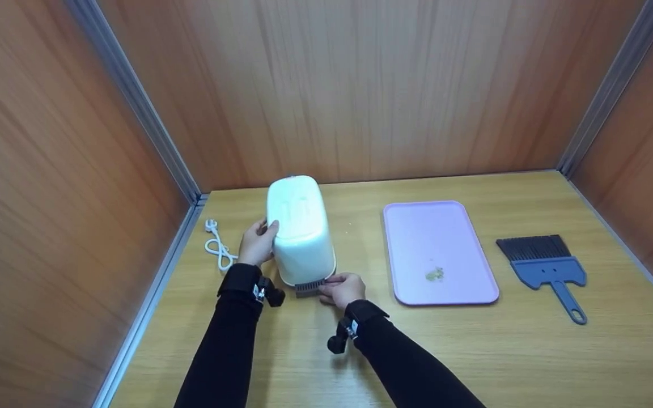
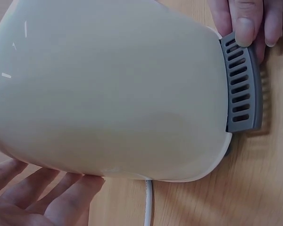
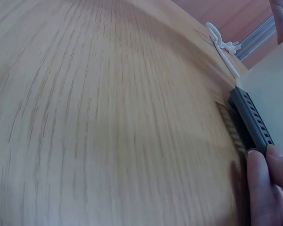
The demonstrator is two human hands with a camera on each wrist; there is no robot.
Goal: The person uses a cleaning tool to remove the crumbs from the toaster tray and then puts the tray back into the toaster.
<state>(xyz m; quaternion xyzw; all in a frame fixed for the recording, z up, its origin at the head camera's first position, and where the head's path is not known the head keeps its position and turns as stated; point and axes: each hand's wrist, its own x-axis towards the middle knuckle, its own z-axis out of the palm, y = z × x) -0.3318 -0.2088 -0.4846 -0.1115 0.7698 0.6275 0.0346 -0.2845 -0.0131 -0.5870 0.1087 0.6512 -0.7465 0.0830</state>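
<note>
We see a wooden table (image 1: pixel 474 362) walled on three sides by wood panels. Toward its left side stands a white toaster-like appliance (image 1: pixel 300 229), tilted back from the front edge. Right of it, near the middle, lies a pink tray (image 1: pixel 417 238) with a small heap of crumbs (image 1: pixel 435 275) near its front end, and a blue-grey brush (image 1: pixel 545 263) lies toward the right edge. A white cord (image 1: pixel 217 245) is coiled near the back left corner. Our left hand (image 1: pixel 257 243) rests against the appliance's left side, fingers straight and spread on the shell. Our right hand (image 1: pixel 342 289) pinches the grey slotted tray (image 1: pixel 309 287) that sticks out at the appliance's base; the thumb's hold is probably underneath, though we cannot see it.
</note>
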